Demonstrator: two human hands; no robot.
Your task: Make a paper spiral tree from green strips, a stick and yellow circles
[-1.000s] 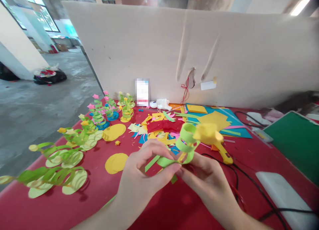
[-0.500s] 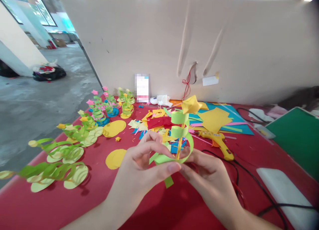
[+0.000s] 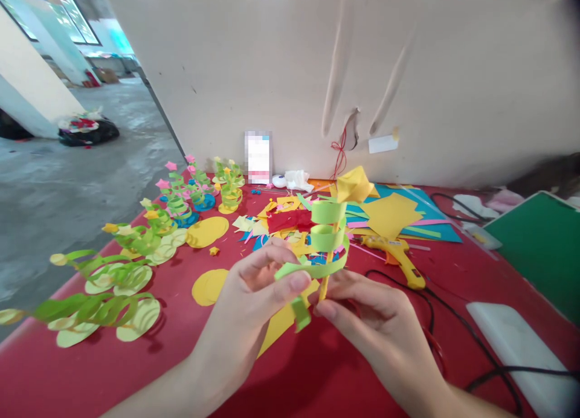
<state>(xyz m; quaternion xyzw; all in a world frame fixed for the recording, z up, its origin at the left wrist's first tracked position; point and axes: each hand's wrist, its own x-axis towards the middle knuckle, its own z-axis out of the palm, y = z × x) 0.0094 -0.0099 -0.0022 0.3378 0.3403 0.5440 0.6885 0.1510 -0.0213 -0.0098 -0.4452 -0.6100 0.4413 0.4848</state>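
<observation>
My right hand (image 3: 367,315) pinches the lower end of a thin yellow paper stick (image 3: 325,282). A folded yellow paper star (image 3: 354,185) tops the stick, which leans slightly right. Around it winds a light green paper strip (image 3: 327,238) in loose coils. Between thumb and fingers, my left hand (image 3: 265,291) holds the strip's lower part, and its loose tail hangs below the thumb. Under the hands lies a yellow paper sheet (image 3: 283,324), partly covered by them.
Finished-looking spiral paper ornaments (image 3: 136,267) line the table's left side. Yellow paper discs (image 3: 207,232) lie beside them. Paper scraps (image 3: 290,215) cover the middle back. A yellow glue gun (image 3: 399,255) with black cable and a white power bank-like block (image 3: 516,339) are at right.
My left hand has shifted slightly left and up along the green strip, drawing its lower part away from the stick. My right fingers now grip the stick's bottom end, more of which shows.
</observation>
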